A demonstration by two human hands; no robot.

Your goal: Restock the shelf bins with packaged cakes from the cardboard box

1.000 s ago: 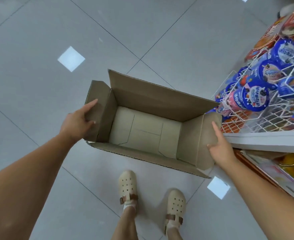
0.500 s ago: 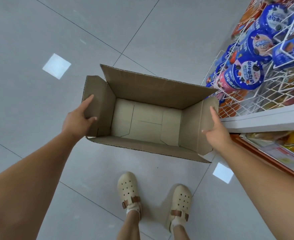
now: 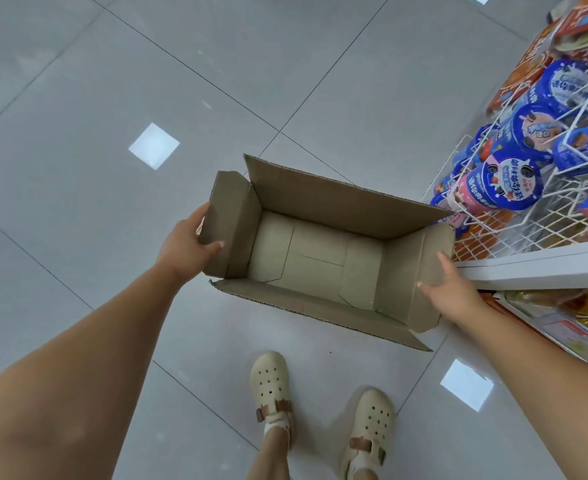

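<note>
Box [image 3: 320, 254] lowered slightly, both hands gripping ends.

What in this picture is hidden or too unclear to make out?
Head view, the only one:
- The left hand: its fingers are hidden behind the cardboard box end flap.
- Underside of the box: hidden by the box itself, so whether it touches the floor is unclear.
- Wire shelf bins: cut off by the right edge; how full they are is unknown.
- Blue packages: print too small to read.
- The right hand: its palm faces away.
</note>
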